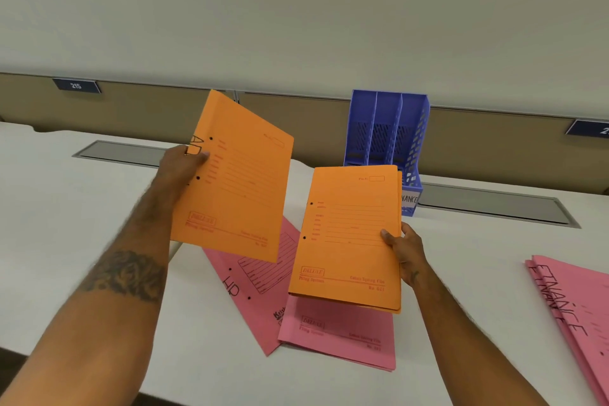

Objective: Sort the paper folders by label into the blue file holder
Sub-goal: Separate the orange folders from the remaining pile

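Orange paper folders in a thin stack [346, 241] are held in the air directly in front of the blue plastic three-slot file holder [385, 128], so that its lower front is covered. The stack is pinched at its right edge by the right hand [403, 250]: the thumb is pressed on the top cover, while the other fingers are hidden behind. A single orange paper folder [237, 181] is held up and tilted to the left of the holder. It is gripped at its punched left edge by the left hand [183, 161], whose thumb is curled over the cover across black handwriting, of which only "AD" can be read; the remaining fingers are hidden behind the card.

The holder is stood upright at the back of the white table [66, 208], and a white label [409, 199] showing "NANCE" is fixed to its front right corner, partly covered by the stack. In front of the holder, below the raised folders, a pink paper folder marked "HR" [244, 293] is laid flat at an angle, overlapped by a second pink folder [339, 336]. Well to the right of the holder, near the table's front, a pile of pink folders marked "FINANCE" [566, 306] is laid. Grey recessed hatches [494, 204] are set into the table on either side of the holder.
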A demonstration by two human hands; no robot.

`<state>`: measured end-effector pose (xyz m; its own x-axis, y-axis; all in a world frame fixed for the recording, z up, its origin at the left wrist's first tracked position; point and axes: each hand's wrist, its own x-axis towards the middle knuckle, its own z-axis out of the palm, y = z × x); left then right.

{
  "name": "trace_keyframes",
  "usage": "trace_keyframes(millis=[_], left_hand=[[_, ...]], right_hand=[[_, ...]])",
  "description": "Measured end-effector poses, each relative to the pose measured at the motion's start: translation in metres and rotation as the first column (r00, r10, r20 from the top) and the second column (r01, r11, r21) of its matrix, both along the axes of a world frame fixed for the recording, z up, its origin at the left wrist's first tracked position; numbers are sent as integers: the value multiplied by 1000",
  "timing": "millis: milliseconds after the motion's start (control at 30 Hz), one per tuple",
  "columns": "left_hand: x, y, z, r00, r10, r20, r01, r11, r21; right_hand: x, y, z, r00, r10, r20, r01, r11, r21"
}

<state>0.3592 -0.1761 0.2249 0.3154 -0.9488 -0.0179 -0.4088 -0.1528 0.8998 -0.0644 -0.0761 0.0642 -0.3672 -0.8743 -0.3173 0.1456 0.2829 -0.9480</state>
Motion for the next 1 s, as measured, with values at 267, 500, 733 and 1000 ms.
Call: trace_keyframes(millis=[267, 500, 733, 1000], left_hand=[[-62, 21, -39, 944, -178, -279, 220, 967, 128], [-111, 45, -100, 867, -259, -425, 369, 908, 199], [-159, 70, -145, 663, -406, -629, 638, 746, 191], [-235, 91, -163, 635, -494, -594, 699, 695, 169]], right_hand=[[13, 7, 3, 996, 42, 80, -39, 999, -36], [6, 28, 6, 991, 69, 113, -63, 996, -60], [-22, 62, 3, 994, 44, 96, -39, 998, -48], [-76, 95, -1, 994, -36, 106, 37, 999, -4]])
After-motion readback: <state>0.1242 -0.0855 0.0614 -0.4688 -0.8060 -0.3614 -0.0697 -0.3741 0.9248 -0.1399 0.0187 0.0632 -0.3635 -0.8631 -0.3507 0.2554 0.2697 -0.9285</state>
